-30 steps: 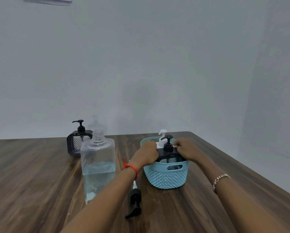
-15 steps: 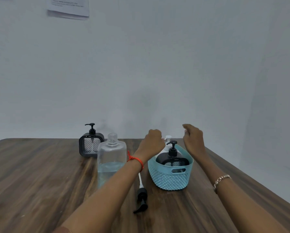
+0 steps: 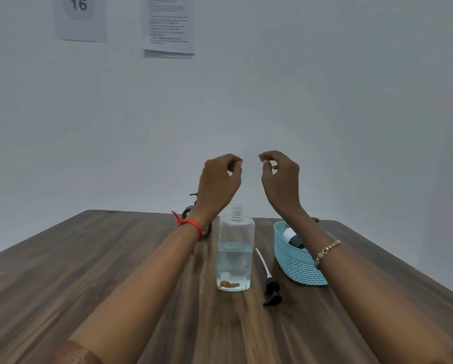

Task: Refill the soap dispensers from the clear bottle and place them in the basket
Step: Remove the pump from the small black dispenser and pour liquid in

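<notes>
The clear bottle [image 3: 235, 254] stands uncapped at the table's middle, about half full of clear liquid. Its black pump head [image 3: 270, 287] with a white tube lies on the table just right of it. To the right sits the light blue basket [image 3: 291, 261], with dispensers [image 3: 293, 239] inside, mostly hidden by my right forearm. A black dispenser [image 3: 191, 208] stands behind my left wrist, largely hidden. My left hand [image 3: 220, 183] and my right hand [image 3: 280, 179] hover high above the table, fingers loosely curled, holding nothing.
The wooden table [image 3: 88, 271] stretches left and toward me. A pale wall rises behind it with two paper sheets [image 3: 168, 24] pinned near the top, one marked 16 [image 3: 79, 17]. The table's right edge runs close behind the basket.
Both hands let go of the black dispenser in the basket and rose well above the table. The view tilted upward and the objects now appear lower in the frame.
</notes>
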